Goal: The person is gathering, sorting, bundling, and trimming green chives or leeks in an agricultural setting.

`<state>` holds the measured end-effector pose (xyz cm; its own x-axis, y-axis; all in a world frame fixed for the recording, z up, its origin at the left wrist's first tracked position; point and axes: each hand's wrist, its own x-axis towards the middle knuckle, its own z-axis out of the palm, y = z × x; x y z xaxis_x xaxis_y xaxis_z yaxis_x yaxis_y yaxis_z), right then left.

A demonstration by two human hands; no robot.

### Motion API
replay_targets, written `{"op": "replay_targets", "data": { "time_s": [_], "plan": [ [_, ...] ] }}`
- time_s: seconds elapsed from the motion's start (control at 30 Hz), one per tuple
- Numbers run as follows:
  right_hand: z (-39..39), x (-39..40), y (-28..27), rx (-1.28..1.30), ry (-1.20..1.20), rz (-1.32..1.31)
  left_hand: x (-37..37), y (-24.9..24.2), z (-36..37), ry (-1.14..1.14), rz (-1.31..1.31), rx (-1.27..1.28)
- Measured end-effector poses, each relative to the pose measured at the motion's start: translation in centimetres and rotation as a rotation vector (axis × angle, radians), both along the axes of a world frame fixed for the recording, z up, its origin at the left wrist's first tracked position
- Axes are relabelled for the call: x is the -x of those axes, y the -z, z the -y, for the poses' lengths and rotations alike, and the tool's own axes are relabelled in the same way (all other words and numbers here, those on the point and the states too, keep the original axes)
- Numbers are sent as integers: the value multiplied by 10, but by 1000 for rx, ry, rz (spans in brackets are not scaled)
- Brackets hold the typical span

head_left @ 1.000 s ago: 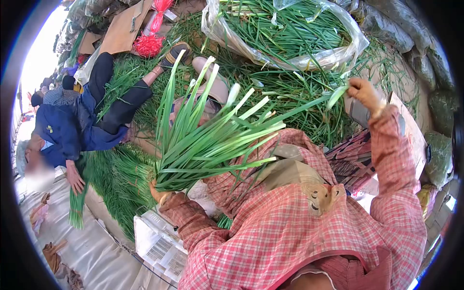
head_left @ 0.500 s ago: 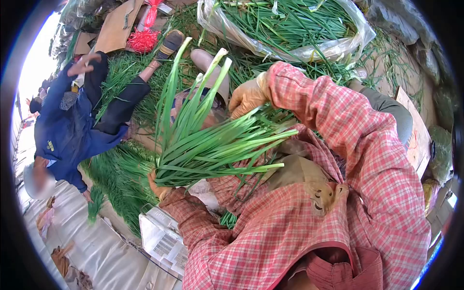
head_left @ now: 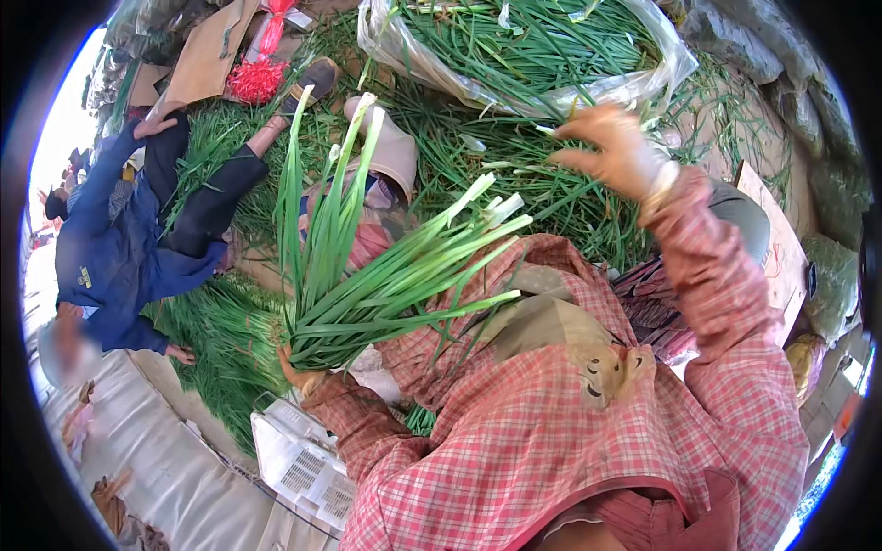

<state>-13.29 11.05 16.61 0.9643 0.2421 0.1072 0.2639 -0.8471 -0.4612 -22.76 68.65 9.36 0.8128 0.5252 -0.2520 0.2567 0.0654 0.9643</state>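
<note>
My left hand (head_left: 299, 372) is closed around the leafy end of a bunch of garlic chives (head_left: 367, 285), long flat green leaves with pale stalk ends fanned upward and to the right. The bunch is above my lap, and its leaves partly cover the fingers. Away from it, my gloved right hand (head_left: 606, 151) is raised with thumb and fingers apart, slightly blurred, and nothing shows between them. Under that hand lie loose green stalks (head_left: 551, 197), near a clear plastic sheet (head_left: 675, 69) holding a large heap of similar greens.
A co-worker in a blue jacket (head_left: 119, 248) sits at the left beside piled greens (head_left: 220, 326). A white plastic crate (head_left: 299, 459) stands by my left arm. Cardboard (head_left: 211, 55) and red twine (head_left: 260, 78) lie at the back. Filled plastic bags (head_left: 808, 110) line the right side.
My right hand has moved away from the bunch, up and to the right, and its fingers have spread. The left hand still holds the bunch. The co-worker's lower hand no longer holds a small bunch.
</note>
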Motion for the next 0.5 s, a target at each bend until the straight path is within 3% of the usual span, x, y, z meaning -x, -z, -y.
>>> {"op": "replay_targets", "data": {
  "time_s": [0.03, 0.13, 0.2, 0.27, 0.33, 0.4, 0.43, 0.47, 0.5],
  "plan": [
    [-32, -1, -3, -50, -67, -36, 1, 2, -7, 91, 17, -70],
    [-85, 3, 18, -293, -215, -318, -9, -26, 8, -326, -168, 455],
    [-90, 13, 19, -381, -239, -407, 1, -19, 4, -272, -137, 271],
    [-74, 26, 29, -403, -276, -232, 7, -19, -1, -298, -129, 491],
    [-36, 36, 29, -417, -165, -198, 15, -2, -16, -314, -122, 425],
    [23, 44, 40, -299, 110, -314, 16, 9, -20, -315, -118, 442],
    [70, 48, 74, -91, 195, -276, 16, 9, -13, -282, -130, 333],
    [89, 34, 57, 630, 203, -574, 16, 6, 0, -250, -144, 222],
    [91, 34, 47, 688, 219, -498, 14, 8, 2, -192, -150, 163]
  ]
}}
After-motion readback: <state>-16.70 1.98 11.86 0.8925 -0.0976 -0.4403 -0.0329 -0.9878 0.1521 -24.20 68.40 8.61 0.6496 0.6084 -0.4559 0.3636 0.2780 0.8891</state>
